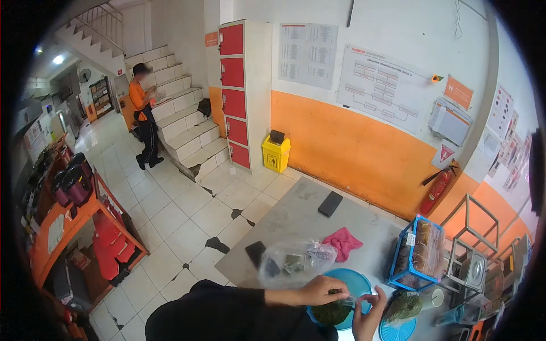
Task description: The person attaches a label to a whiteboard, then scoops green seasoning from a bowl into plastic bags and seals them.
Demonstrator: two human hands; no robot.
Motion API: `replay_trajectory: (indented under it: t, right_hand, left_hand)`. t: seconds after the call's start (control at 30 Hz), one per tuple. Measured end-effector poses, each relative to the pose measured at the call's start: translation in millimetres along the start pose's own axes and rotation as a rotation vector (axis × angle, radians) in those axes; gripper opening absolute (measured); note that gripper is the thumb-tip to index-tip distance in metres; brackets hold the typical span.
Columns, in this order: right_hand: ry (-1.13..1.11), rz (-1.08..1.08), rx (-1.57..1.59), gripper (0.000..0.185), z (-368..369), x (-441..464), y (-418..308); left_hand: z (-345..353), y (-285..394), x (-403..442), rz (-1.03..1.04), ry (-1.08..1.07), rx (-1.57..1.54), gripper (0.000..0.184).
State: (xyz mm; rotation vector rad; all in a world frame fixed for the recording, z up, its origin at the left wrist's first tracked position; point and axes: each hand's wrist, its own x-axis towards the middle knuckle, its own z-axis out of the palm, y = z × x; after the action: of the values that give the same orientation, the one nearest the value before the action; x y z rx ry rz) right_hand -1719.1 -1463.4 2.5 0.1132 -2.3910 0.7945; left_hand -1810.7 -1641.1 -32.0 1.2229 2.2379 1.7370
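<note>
My left hand (323, 291) is above a round blue container (358, 279) with dark green contents (331, 312), its fingertips pinched on a small piece of clear plastic (351, 300). From the right, my right hand (368, 314) meets it, thumb and finger closed on the same plastic. A clear plastic bag (273, 281) with a small greenish packet (294, 262) in it lies left of the container. Beside my right hand, a bag of green leaves (402, 307) rests on a blue lid (398, 331).
The grey table (296, 210) bears a phone (330, 203), another dark phone (256, 251), a pink cloth (343, 244), a blue crate (402, 250) of packed goods and a white cup (433, 298). A person in orange (136, 95) stands by the stairs.
</note>
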Motion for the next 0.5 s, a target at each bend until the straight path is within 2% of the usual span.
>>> replay_trajectory:
  t: [0.07,0.13,0.17,0.23,0.27,0.33,0.37,0.43,0.47,0.5]
  right_hand:
    - [-0.001,-0.059,-0.078,0.055,2.2,-2.3,2.2]
    - [-0.021,0.073,0.050,0.056,10.3,-8.6,12.5]
    - [-0.025,0.069,0.049,0.056,9.4,-7.3,11.6]
    - [-0.005,0.082,0.078,0.045,5.9,-6.0,7.0]
    - [-0.007,0.090,0.070,0.045,5.1,-5.1,4.9]
    - [-0.059,0.012,-0.044,0.065,2.4,-4.7,1.1]
    - [-0.024,0.003,0.025,0.065,9.1,-6.4,4.0]
    - [-0.050,0.026,0.022,0.059,5.6,-3.3,-0.3]
    - [-0.022,-0.039,-0.015,0.056,5.8,-2.6,1.8]
    - [-0.044,0.029,0.005,0.052,7.1,-6.7,2.7]
  left_hand:
    - [2.2,1.4,0.8,0.005,0.001,-0.012,0.016]
    - [3.7,0.7,2.7,0.012,0.012,-0.021,0.016]
    - [5.8,-0.4,3.6,0.029,0.020,-0.036,0.016]
    - [8.2,-3.6,3.7,0.044,0.025,-0.059,0.016]
    - [8.3,-4.5,4.7,0.065,0.029,-0.046,0.016]
    - [13.9,-6.1,6.0,0.086,0.001,-0.062,0.017]
    - [14.5,-4.2,6.1,0.071,0.017,-0.039,0.016]
    - [18.3,-4.9,7.4,0.073,0.043,-0.041,0.014]
    - [17.7,-2.5,7.3,0.067,0.034,-0.043,0.014]
    - [15.9,-0.5,7.9,0.065,0.012,-0.056,0.013]
